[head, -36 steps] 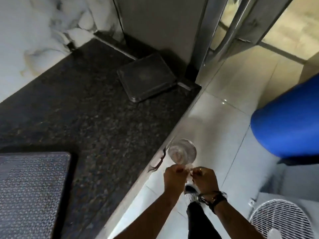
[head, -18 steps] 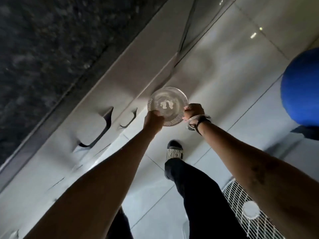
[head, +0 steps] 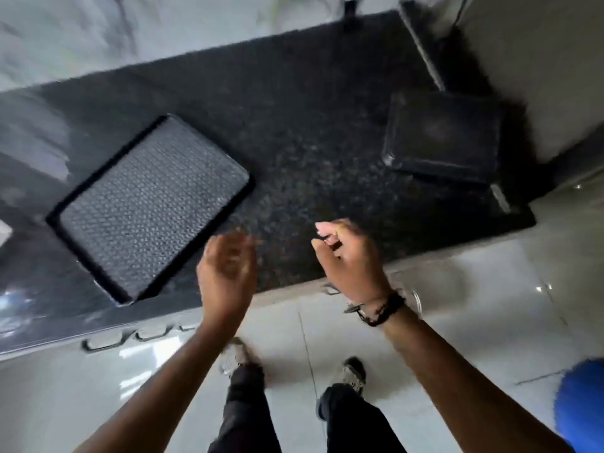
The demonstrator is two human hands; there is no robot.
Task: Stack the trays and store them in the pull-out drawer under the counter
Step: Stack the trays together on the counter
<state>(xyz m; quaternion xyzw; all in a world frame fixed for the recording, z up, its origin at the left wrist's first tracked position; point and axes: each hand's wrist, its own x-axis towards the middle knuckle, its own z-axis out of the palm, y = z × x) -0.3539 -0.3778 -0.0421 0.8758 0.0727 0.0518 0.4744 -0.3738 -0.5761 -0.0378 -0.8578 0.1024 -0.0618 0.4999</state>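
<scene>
A dark rectangular tray with a textured, dimpled surface (head: 153, 204) lies on the black granite counter (head: 310, 148) at the left. A smaller dark square tray (head: 444, 135) sits at the counter's right end near the wall. My left hand (head: 225, 273) hovers over the counter's front edge, empty, fingers loosely apart and blurred. My right hand (head: 349, 256) is raised beside it, fingers curled, holding nothing that I can see; a dark bracelet is on its wrist. Pale drawer fronts with cut-out handles (head: 130, 338) run under the counter edge, all closed.
A marble-patterned wall (head: 130, 34) backs the counter. A grey panel (head: 539, 60) stands at the right end. Below is a pale tiled floor (head: 457, 354) with my feet and dark trousers. A blue round object (head: 581, 400) is at the lower right.
Both hands held a round clear plate low by the drawer fronts; now they are empty and raised over the counter edge. The view has swung up to the counter top.
</scene>
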